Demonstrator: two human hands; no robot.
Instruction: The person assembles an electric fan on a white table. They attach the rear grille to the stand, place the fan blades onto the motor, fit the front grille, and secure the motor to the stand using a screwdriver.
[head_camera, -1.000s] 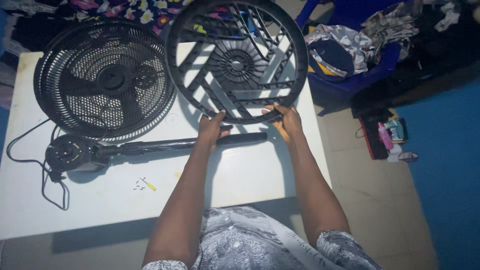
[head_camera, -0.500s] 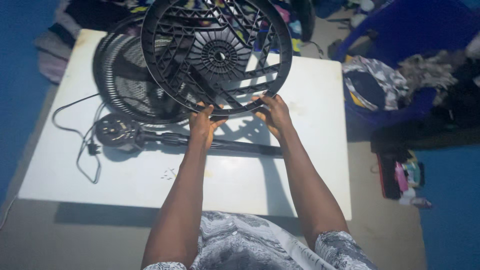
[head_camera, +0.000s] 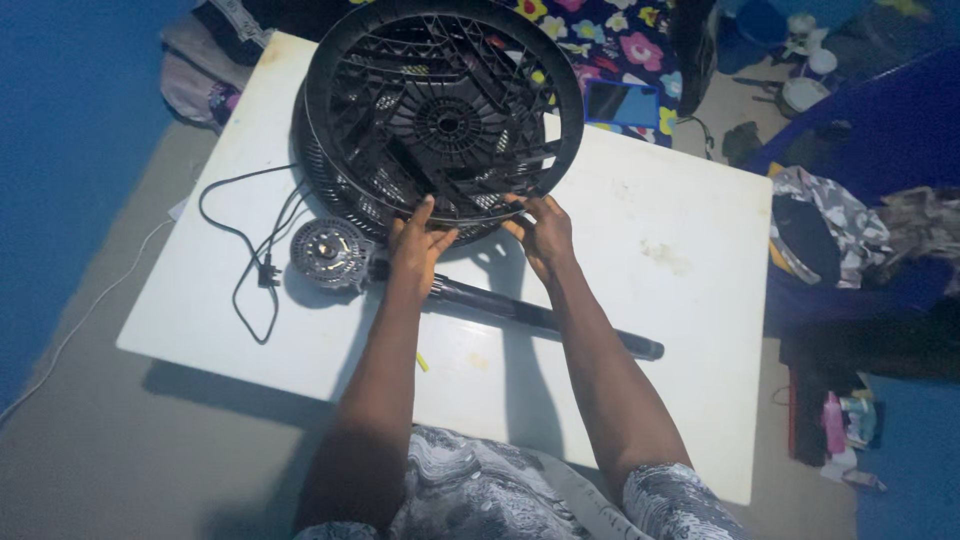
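Fingers (head_camera: 425, 215) of your left hand (head_camera: 415, 250) curl over the near rim of a round black fan grille (head_camera: 445, 110), thumb on one side and fingertips on the other, while your right hand (head_camera: 540, 235) pinches the same rim just beside it, its fingers bent around the plastic edge. You hold the grille tilted, its far edge raised, directly above a second wire-mesh fan guard (head_camera: 330, 180) that lies on the white tabletop (head_camera: 660, 290); whether the two touch cannot be told from this angle. Just in front of your left hand sits a round fan motor housing (head_camera: 325, 252), joined to a long black pole (head_camera: 545, 320) that runs slantwise across the tabletop under both forearms toward the right. A black power cord (head_camera: 245, 250) with its plug loops across the tabletop's left part, near the housing. A small yellow piece (head_camera: 421, 362) lies on the tabletop beside your left forearm. Beyond the far edge, a flower-print cloth (head_camera: 620, 40) and a blue tablet-like slab (head_camera: 622, 103) show behind the grille. To the right, a blue chair (head_camera: 880, 120) holds heaped clothing (head_camera: 830, 225).
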